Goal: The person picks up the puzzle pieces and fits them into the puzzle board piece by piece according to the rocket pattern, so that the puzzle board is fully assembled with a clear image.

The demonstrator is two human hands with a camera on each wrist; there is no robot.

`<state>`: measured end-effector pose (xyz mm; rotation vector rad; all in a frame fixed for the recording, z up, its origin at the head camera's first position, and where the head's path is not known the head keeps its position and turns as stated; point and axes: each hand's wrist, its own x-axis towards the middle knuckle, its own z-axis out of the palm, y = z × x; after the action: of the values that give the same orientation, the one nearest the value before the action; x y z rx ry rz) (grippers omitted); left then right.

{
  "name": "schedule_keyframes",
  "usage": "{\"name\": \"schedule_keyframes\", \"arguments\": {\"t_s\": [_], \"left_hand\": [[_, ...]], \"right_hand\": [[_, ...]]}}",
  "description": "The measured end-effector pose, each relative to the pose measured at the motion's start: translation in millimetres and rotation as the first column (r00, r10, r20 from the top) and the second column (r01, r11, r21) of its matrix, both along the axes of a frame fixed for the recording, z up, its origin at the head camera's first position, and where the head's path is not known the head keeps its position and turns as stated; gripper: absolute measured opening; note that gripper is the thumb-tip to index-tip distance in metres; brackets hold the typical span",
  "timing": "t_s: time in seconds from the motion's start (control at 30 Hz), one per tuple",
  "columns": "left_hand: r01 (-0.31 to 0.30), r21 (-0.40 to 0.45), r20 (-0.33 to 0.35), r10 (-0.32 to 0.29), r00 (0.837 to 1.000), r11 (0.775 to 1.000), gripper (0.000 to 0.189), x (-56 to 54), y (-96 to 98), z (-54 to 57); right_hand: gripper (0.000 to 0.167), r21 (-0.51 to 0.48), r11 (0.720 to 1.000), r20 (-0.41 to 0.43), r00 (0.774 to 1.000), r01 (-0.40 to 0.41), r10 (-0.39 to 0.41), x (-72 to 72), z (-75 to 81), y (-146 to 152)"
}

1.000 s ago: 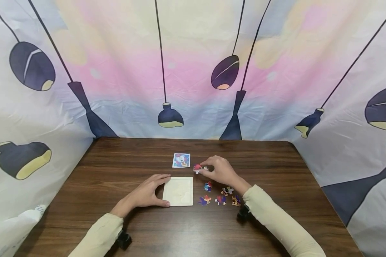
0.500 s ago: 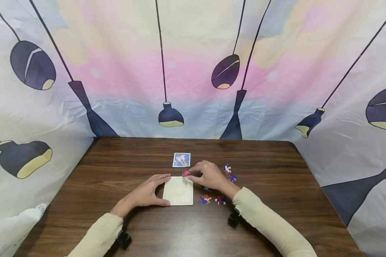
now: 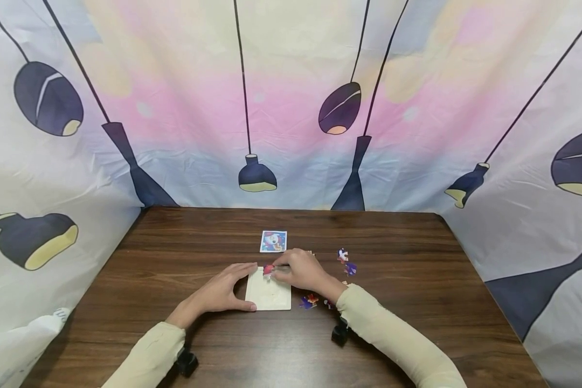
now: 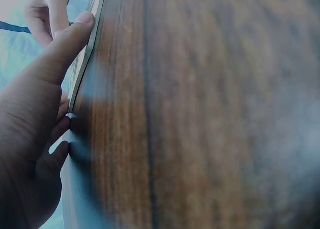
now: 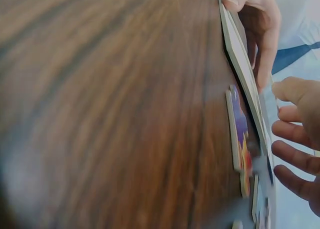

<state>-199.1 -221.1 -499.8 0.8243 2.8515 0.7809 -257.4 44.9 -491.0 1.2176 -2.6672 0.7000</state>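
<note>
A shallow cream puzzle tray [image 3: 271,296] lies flat on the table. My left hand [image 3: 228,288] grips its left side, thumb at the near corner and fingers at the far corner. Between the thumb and fingers of my right hand [image 3: 303,269] is a red-and-white puzzle piece [image 3: 268,269], pinched over the tray's far edge. Whether the piece touches the tray I cannot tell. In the right wrist view, a purple-and-orange puzzle piece [image 5: 239,119] lies beside the tray, below my right fingers.
Behind the tray lies a small picture card [image 3: 274,241]. Loose puzzle pieces sit to the right, among them a white-and-purple one [image 3: 342,255] and a purple one [image 3: 351,268]; my right hand and sleeve partly cover others. A printed curtain [image 3: 296,178] hangs behind the table.
My right hand has carried the red-and-white puzzle piece leftward and nearer, from beside the card to over the tray's far edge. My left hand has stayed on the tray.
</note>
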Motion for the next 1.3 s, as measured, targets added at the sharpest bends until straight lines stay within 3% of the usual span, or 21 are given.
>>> {"name": "schedule_keyframes", "arguments": {"t_s": [0.47, 0.87, 1.3], "left_hand": [[-0.008, -0.004, 0.0, 0.008, 1.0, 1.0, 0.106, -1.3, 0.0, -0.8], [-0.01, -0.01, 0.008, 0.01, 1.0, 1.0, 0.106, -2.6, 0.1, -1.4], [-0.015, 0.0, 0.021, 0.015, 1.0, 1.0, 0.106, -1.7, -0.3, -2.0]], "right_hand": [[0.025, 0.095, 0.995, -0.07, 0.997, 0.033, -0.026, 1.1, -5.3, -17], [0.022, 0.09, 0.996, -0.058, 0.998, 0.009, -0.004, 1.4, -5.5, -17], [0.02, 0.111, 0.993, -0.04, 0.999, 0.039, -0.035, 3.2, -5.7, -19]]}}
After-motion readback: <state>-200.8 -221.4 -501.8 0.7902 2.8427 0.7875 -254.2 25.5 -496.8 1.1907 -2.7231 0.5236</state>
